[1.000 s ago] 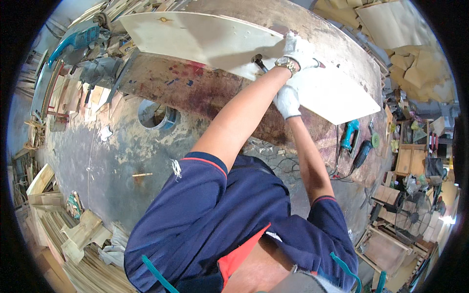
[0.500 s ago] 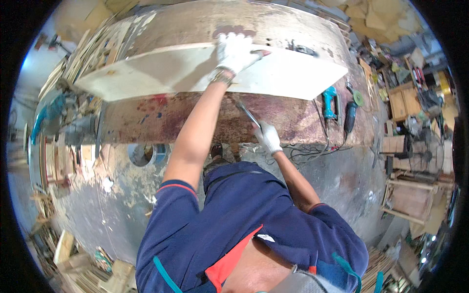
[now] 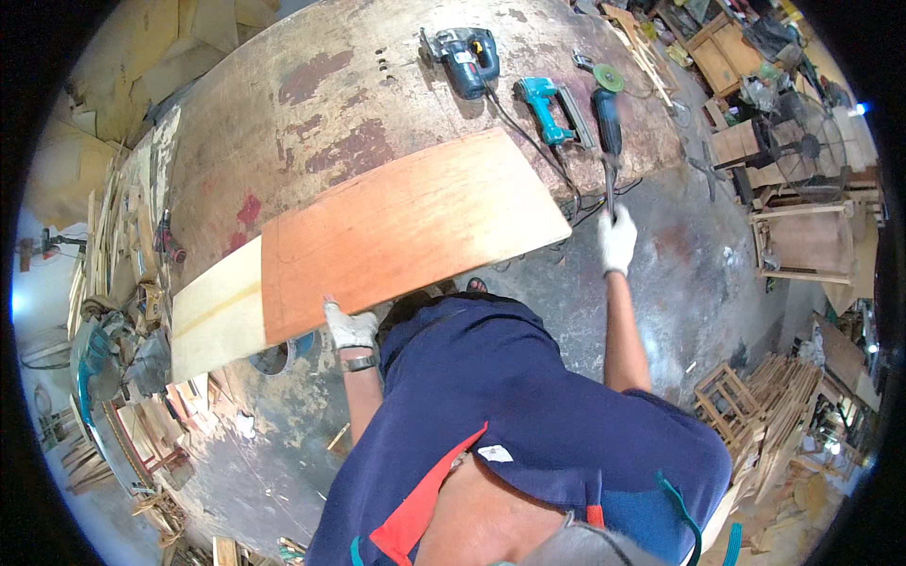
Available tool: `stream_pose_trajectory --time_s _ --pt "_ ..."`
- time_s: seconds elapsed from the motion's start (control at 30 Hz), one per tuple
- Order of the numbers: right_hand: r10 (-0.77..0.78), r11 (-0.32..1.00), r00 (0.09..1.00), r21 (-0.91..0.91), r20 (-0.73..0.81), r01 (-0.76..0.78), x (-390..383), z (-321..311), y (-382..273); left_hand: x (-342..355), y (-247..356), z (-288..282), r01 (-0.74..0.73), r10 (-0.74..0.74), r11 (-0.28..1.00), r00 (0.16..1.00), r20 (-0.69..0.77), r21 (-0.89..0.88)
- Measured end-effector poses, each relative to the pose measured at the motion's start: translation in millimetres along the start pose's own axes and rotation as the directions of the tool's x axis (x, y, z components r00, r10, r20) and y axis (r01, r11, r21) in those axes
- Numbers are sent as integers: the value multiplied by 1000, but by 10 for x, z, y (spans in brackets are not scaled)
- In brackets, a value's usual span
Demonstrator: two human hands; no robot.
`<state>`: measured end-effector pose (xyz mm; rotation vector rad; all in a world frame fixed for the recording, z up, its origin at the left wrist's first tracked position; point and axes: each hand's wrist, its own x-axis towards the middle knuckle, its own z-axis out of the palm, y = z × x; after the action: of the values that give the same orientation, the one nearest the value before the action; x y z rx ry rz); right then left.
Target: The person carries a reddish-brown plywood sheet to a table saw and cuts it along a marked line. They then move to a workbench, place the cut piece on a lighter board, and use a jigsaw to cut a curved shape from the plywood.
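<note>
A long wooden board [image 3: 406, 217], reddish-brown with a paler left end, lies slanted over the front of the workbench. My left hand [image 3: 351, 330], in a white glove, grips its near edge, thumb on the edge and fingers partly hidden. Off the board's right end, my right hand [image 3: 618, 243], also gloved, is closed round a slim tool with a dark metal shaft [image 3: 610, 193]. The shaft points away toward an angle grinder [image 3: 607, 118] with a green disc; the tool's head cannot be made out.
Past the board on the worn workbench [image 3: 226, 123] are a dark blue power saw [image 3: 462, 61] and a teal power tool [image 3: 552, 111], with cords trailing over the near edge. Wood strips [image 3: 142, 226] are stacked at left. A standing fan [image 3: 807, 146] and wooden frames are at right.
The board has turned from its white face to its brown face and come nearer. My left hand moved from its top to the near edge; my right hand swung out rightward with the tool.
</note>
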<state>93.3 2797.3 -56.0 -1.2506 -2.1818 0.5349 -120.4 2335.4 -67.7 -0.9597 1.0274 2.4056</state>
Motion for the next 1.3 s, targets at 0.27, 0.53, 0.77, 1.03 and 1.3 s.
stream_pose_trajectory --time_s 0.27,0.53,0.77,1.03,1.3 --pt "-145 988 987 68 75 140 1821 424 -225 377 -476 -622 -42 41 999 998 -52 -18" --pt "-3 993 650 -75 760 93 316 1341 114 103 -526 -318 -70 63 995 993 -96 -72" --pt "157 903 735 206 660 -378 -457 251 20 -431 -571 -683 -21 15 992 998 -53 -122" --pt "370 718 763 358 530 -597 -976 -604 367 -447 -804 -319 151 -145 986 987 75 -70" --pt "594 492 678 470 434 -732 -1802 -182 233 509 -268 579 18 -44 997 926 375 71"
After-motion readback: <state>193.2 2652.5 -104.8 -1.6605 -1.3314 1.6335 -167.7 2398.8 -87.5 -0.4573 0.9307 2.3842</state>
